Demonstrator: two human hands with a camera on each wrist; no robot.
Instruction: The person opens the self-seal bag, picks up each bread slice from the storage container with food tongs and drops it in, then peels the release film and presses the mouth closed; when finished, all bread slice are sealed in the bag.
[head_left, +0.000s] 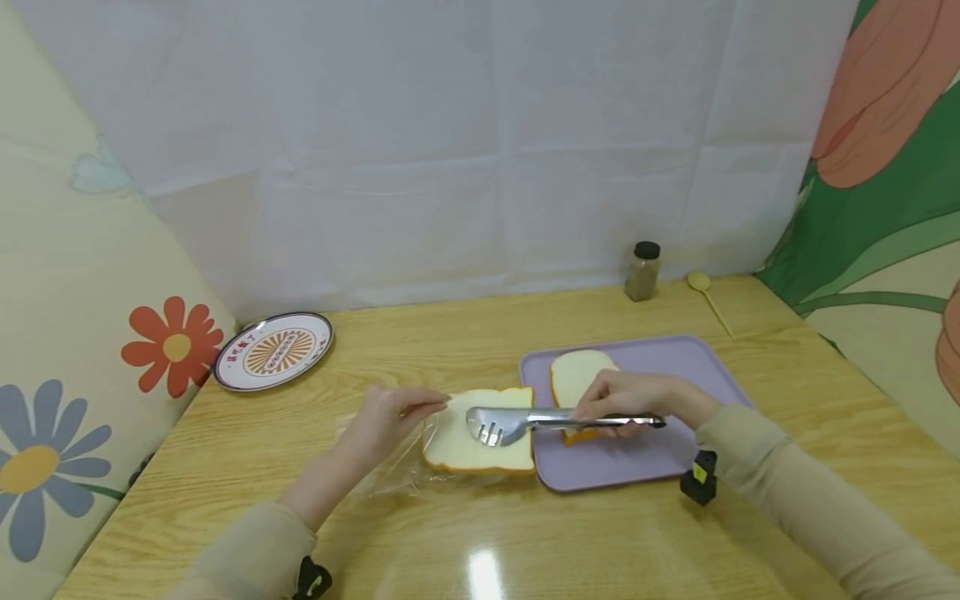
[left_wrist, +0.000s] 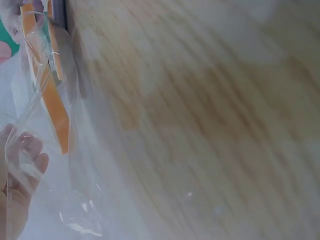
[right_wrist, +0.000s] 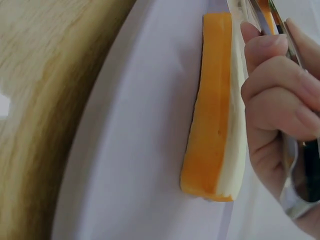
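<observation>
My right hand [head_left: 626, 396] grips metal serving tongs [head_left: 510, 421], whose slotted head lies over a bread slice [head_left: 465, 457]. That slice extends from the left edge of the tray into the mouth of a clear plastic bag [head_left: 401, 473]. At the bag's mouth, my left hand [head_left: 386, 425] pinches the film beside the slice's left edge. In the left wrist view, the transparent bag [left_wrist: 82, 205] surrounds the slice's orange crust [left_wrist: 55, 110]. A second bread slice [head_left: 577, 371] lies on the purple tray [head_left: 678, 367], partly hidden below my right hand; its crust [right_wrist: 210, 110] shows in the right wrist view.
A white patterned plate [head_left: 311, 354] sits at the back left. Toward the back right stand a black-lidded spice jar [head_left: 642, 277] and a yellow spoon [head_left: 699, 282]. A white cloth [head_left: 420, 167] hangs behind the wooden table [head_left: 420, 333].
</observation>
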